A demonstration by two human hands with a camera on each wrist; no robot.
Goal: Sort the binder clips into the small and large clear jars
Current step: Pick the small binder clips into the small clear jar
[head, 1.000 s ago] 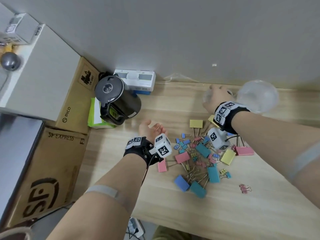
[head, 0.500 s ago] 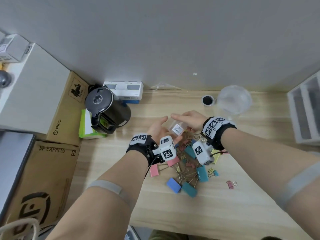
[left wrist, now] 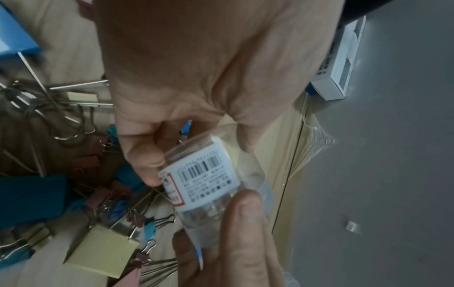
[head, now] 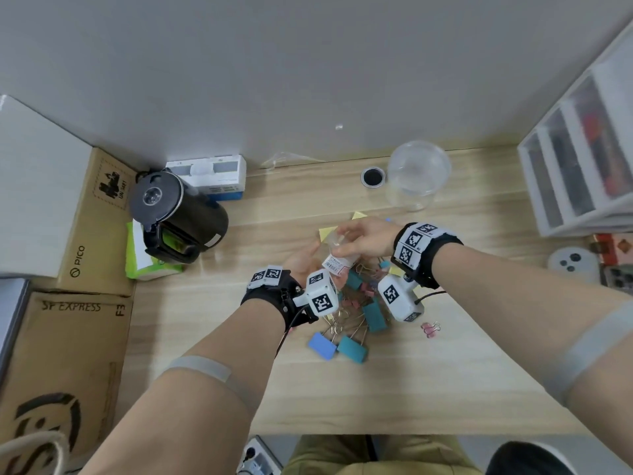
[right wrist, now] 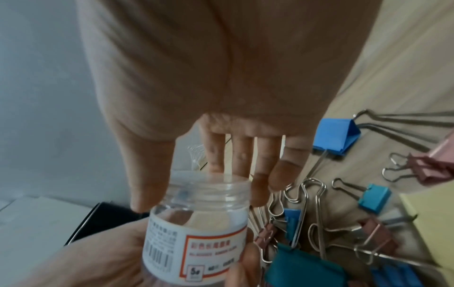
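Small clear jar (head: pixel 337 260) held above the binder clips (head: pixel 356 305), between 2 hands. Right hand (head: pixel 364 238) pinches its open mouth from above; left hand (head: pixel 303 264) curls round its labelled base. Large clear jar (head: pixel 416 174) stands beyond the clips.

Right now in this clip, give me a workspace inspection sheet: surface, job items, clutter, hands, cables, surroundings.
Surface: wooden desk.
Job's things: binder clips heaped mid-desk; small jar lifted above them, no lid on; large jar standing at the back.
Clutter: kettle, white box, stray pink clip.
Hands: left hand and right hand both hold the small jar.
Cables: black wire from the right wrist camera.
Surroundings: cardboard boxes, drawer unit.
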